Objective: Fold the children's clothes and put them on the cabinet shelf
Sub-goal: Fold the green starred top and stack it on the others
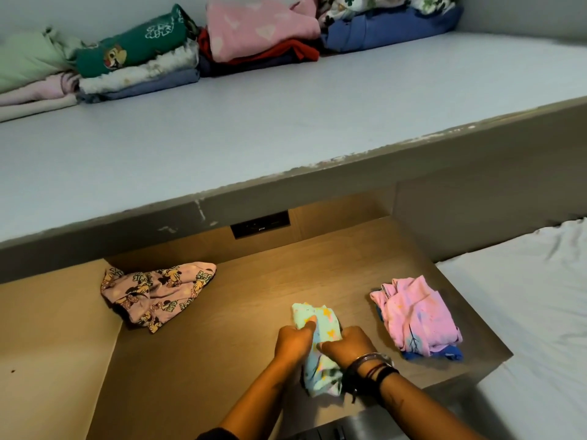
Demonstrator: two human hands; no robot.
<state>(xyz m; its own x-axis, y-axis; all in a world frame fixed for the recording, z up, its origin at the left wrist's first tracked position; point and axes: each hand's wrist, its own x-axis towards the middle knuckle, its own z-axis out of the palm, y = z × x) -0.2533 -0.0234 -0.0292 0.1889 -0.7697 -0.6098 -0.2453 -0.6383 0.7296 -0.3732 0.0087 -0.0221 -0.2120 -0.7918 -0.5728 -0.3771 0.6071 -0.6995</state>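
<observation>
Head view: a small mint garment with yellow stars (321, 323) is gripped by both hands on the wooden surface (254, 296). It is bunched between them, its top edge poking out beyond the knuckles and its lower part trailing back between the wrists. The left hand (294, 342) is curled on the cloth's left edge, thumb pressed on top. The right hand (347, 344) is closed over the right side, bangles (373, 359) seen at its wrist.

Just to the right, apart from the hands, a folded pink garment (417, 315) is stacked on a blue one (449, 354). Well to the left, a crumpled pink cartoon-print piece (155, 293) is lying in the corner. Above, folded stacks (254, 33) are lined along the back of the grey shelf (222, 128). A white sheet (533, 312) is spread at far right.
</observation>
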